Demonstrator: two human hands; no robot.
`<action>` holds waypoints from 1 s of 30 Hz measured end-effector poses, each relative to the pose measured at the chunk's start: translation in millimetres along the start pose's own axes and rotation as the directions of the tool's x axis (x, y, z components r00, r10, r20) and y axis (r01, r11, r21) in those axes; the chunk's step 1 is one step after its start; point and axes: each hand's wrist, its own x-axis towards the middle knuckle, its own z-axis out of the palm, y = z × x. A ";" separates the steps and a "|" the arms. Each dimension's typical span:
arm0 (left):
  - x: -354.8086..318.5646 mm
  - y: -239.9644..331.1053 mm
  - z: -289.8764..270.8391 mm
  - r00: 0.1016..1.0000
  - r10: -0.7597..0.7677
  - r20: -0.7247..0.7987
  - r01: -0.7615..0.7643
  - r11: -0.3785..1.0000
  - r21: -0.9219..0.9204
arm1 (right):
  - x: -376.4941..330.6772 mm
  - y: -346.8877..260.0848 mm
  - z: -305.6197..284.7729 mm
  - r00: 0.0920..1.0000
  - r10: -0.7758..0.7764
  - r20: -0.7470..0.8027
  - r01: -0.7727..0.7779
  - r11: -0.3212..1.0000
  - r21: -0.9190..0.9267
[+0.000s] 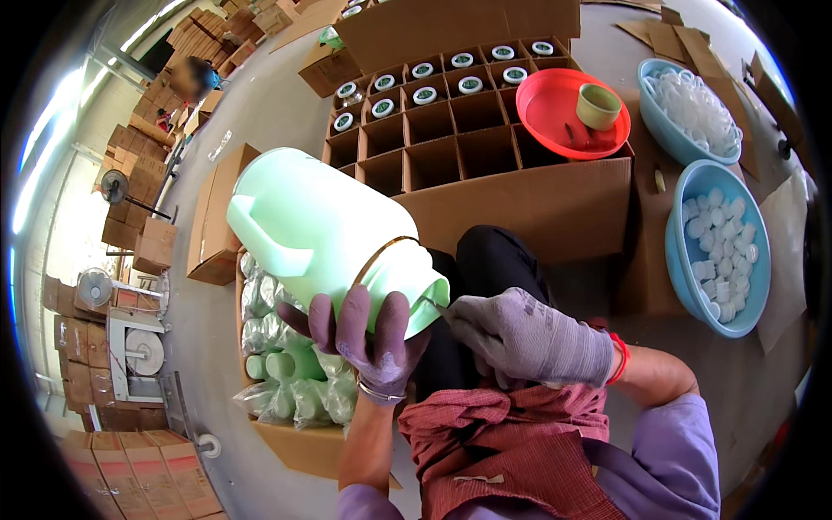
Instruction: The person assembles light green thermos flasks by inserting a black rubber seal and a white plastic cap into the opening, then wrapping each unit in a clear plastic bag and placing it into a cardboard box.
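My left hand (368, 338) grips the neck end of a large pale green plastic jug (321, 230), which lies tilted with its handle toward the left and a thin gold band around its shoulder. My right hand (524, 334), in a grey knit glove, is closed beside the jug's mouth with a small blade-like tool tip touching the rim. Below the jug an open carton (299, 446) holds several more green jugs wrapped in clear bags (286, 373).
A divided cardboard box (520, 204) ahead holds several capped jugs in its far cells. A red basin (563, 117) with a green cup sits on it. Two blue basins (719, 251) of white caps stand right. Stacked cartons, fans and another person at far left.
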 end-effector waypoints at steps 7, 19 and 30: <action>-11.0 -3.9 6.7 0.999 -0.043 0.000 0.043 0.999 -0.014 | 11.6 -7.2 -0.8 0.866 0.221 0.448 -0.459 0.708 0.537; -12.4 8.8 46.1 0.942 -0.227 -0.246 0.201 0.972 -0.125 | 30.3 26.0 90.2 0.855 -0.464 0.232 -0.484 -0.554 0.677; -21.1 25.8 44.8 0.882 -0.467 -0.068 0.429 0.854 -0.294 | 30.4 13.8 96.6 0.919 -0.386 0.082 -0.333 -0.646 0.687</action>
